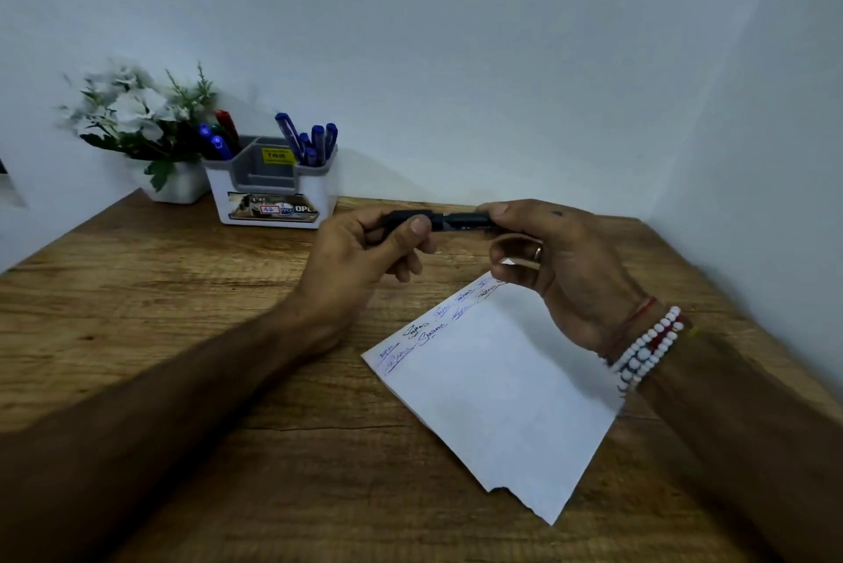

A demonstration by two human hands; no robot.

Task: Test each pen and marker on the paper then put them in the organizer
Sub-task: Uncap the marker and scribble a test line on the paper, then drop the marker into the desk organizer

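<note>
Brown wooden desk top [182,288]: coarse visible grain, matt.
White sheet of paper [502,380], near right: matt, smooth, near edge ragged.
Black plastic marker [456,221]: smooth, faint sheen on the barrel.
White and grey plastic organizer [321,186], far left: smooth, satin; printed label [273,210] on its front glossy.
Blue plastic pens [315,141] in it: glossy caps.
White plant pot [182,190], far left: smooth, material unclear.
White and red bead bracelet [647,352]: glossy beads.
Gold-coloured metal ring [538,252]: shiny.
Pale wall [456,60]: matt, even.
</note>
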